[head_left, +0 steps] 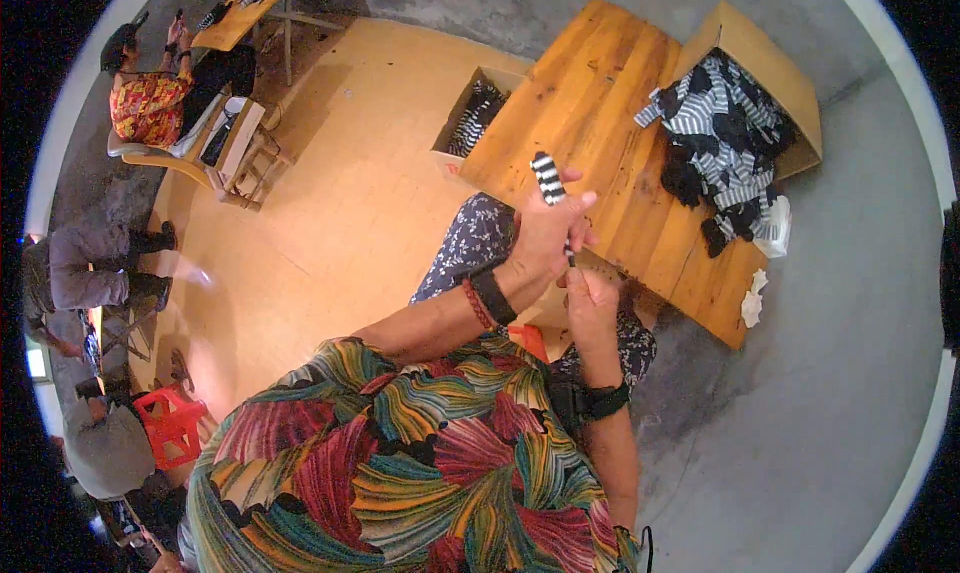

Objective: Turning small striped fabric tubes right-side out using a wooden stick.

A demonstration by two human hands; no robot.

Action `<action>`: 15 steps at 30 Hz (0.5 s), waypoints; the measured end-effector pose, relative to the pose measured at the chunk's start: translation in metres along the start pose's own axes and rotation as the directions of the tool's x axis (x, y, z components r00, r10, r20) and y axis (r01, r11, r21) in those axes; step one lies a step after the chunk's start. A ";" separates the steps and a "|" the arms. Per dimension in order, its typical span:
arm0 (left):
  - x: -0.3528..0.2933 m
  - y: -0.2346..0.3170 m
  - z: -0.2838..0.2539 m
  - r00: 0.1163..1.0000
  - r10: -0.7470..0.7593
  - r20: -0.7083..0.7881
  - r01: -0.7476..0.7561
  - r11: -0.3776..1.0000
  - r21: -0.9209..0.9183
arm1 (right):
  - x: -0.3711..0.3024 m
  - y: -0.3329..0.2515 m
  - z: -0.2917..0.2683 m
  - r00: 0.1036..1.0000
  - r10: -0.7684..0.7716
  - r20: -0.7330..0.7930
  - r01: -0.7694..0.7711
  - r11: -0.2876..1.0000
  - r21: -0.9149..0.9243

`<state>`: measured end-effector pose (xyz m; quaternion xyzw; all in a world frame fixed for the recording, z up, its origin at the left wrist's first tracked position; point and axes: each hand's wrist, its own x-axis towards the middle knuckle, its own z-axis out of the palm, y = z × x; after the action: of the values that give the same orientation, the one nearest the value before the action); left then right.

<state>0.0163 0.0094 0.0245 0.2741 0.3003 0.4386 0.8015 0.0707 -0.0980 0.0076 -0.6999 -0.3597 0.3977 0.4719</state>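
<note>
In the head view, my left hand (550, 231) grasps a striped knit (547, 178) beside the worktop (600, 83), one end poking past my fingers. My right hand (592, 305) pinches a thin dark piece (571, 257) just below, probably for steadiness. The box (778, 65) lies open, likely keeping its pile (725, 123) reachable.
</note>
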 end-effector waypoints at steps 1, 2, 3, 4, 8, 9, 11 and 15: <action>-0.002 -0.003 0.000 1.000 0.002 0.001 -0.002 1.000 -0.001 | 0.002 0.000 0.000 1.000 -0.002 0.000 0.002 1.000 -0.001; -0.004 -0.005 0.000 0.999 0.036 -0.022 -0.034 0.997 0.065 | 0.004 -0.005 0.001 0.998 0.059 0.033 -0.062 0.995 0.072; -0.004 -0.006 -0.001 0.997 0.071 -0.042 -0.064 0.989 0.131 | 0.004 -0.009 0.001 0.991 0.118 0.070 -0.127 0.982 0.142; -0.003 -0.006 -0.002 0.997 0.071 -0.041 -0.065 0.989 0.130 | 0.003 -0.011 -0.001 0.991 0.118 0.069 -0.126 0.982 0.141; 0.014 0.014 0.000 0.998 0.006 0.067 -0.001 0.998 -0.064 | -0.004 -0.009 -0.016 0.982 0.157 0.104 -0.162 0.986 0.047; 0.019 0.020 0.001 0.995 -0.021 0.099 0.036 0.987 -0.154 | -0.005 -0.009 -0.018 0.996 0.064 0.069 -0.063 0.998 -0.024; 0.020 0.024 0.000 0.989 -0.013 0.144 0.034 0.988 -0.150 | -0.009 -0.017 -0.022 0.994 0.088 0.067 -0.086 0.996 -0.033; 0.007 0.013 0.008 0.970 -0.031 0.240 0.054 0.994 -0.091 | -0.002 -0.011 -0.015 0.989 -0.141 -0.031 0.141 0.990 -0.030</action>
<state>0.0181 0.0201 0.0376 0.2793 0.1860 0.3993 0.8532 0.0819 -0.1025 0.0224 -0.6855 -0.4058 0.3468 0.4950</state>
